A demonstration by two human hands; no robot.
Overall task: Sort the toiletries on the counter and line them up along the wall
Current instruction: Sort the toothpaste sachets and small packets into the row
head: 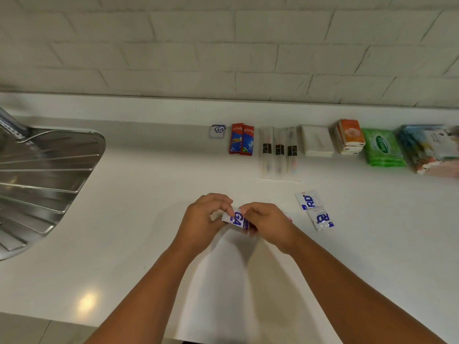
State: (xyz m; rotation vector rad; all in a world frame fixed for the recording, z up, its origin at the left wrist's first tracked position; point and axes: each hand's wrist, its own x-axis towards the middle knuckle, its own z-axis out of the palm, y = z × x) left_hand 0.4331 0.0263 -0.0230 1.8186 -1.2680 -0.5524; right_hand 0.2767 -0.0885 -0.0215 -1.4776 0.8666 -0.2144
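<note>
Steel sink drainboard (44, 175) at far left, set into the white counter (139, 219); faucet base just visible at the left edge.

Row along the wall, left to right: small white "GA" sachet (217, 131), two red Colgate boxes (241, 142) side by side and touching, three wrapped toothbrushes (279, 152) lying parallel, a white soap box (316, 140), stacked orange tissue packs (349, 135), a green Sanicare wipes pack (383, 147), then a blurred, multicoloured pack (429, 147) at the right edge; can't read its label.

Mid-counter, in front of the row: left hand (202, 223) and right hand (267, 223) close together, both pinching one white sachet with blue "GA" print (239, 219). Left fingers on its upper left edge, right fingers on its right side. Sachet is between the hands, low over the counter; can't tell if it touches. Something pinkish peeks out behind the right hand, too hidden to identify.

Just right of the hands: two white "RD" sachets (315, 210) flat on the counter, corners touching, well short of the wall row.
</note>
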